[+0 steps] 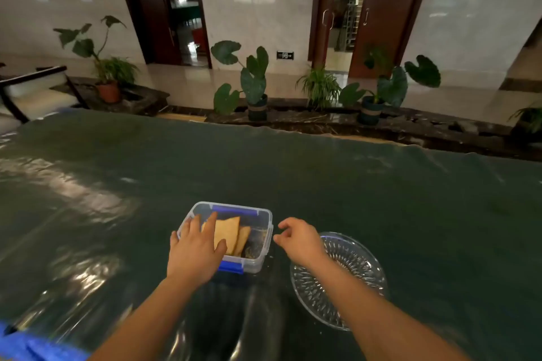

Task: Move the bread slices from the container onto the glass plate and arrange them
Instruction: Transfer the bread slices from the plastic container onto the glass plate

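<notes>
Bread slices [231, 233] sit in the clear container [258, 261], lower centre. Left hand [195, 252] is spread flat over them, can't tell if it's gripping. Right hand [299, 240] hangs loose and empty above the glass plate [357, 269], lower right.

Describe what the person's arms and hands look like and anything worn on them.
Both forearms are bare up to the frame edge: no sleeves show. The left hand and right hand wear no gloves, and no rings, watch or bracelet are visible.

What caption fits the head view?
Left hand reaching into container of bread; right hand beside empty plate.
</notes>
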Available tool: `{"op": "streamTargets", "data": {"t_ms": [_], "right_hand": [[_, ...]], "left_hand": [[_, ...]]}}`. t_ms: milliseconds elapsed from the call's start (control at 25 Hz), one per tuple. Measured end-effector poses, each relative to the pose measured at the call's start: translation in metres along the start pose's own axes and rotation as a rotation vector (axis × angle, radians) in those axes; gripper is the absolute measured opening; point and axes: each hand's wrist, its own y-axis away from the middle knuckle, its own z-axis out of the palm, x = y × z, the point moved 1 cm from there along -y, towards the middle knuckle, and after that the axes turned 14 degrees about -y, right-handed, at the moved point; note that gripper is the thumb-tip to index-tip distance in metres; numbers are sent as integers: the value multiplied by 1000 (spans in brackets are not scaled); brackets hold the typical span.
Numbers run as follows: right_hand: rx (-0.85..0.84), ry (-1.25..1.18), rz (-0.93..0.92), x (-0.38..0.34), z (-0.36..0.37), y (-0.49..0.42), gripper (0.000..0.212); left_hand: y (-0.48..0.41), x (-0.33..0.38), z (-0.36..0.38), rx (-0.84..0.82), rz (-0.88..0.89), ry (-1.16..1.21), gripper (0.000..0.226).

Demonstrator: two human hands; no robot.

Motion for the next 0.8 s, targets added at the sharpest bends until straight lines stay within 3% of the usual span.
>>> {"op": "streamTargets", "data": {"t_ms": [320, 480, 640, 800], "right_hand": [[15, -50, 123, 10, 62, -29, 33], [65, 96, 157, 14, 91, -38, 36], [148, 143, 154, 24, 96, -27, 17], [107, 233, 115, 33, 93, -12, 18]], "left_hand": [[-13, -35, 67, -216, 78, -14, 61], [-13, -57, 90, -222, 147, -14, 62], [-4, -59, 92, -154, 205, -21, 59], [6, -56, 95, -115, 199, -13, 55]]}}
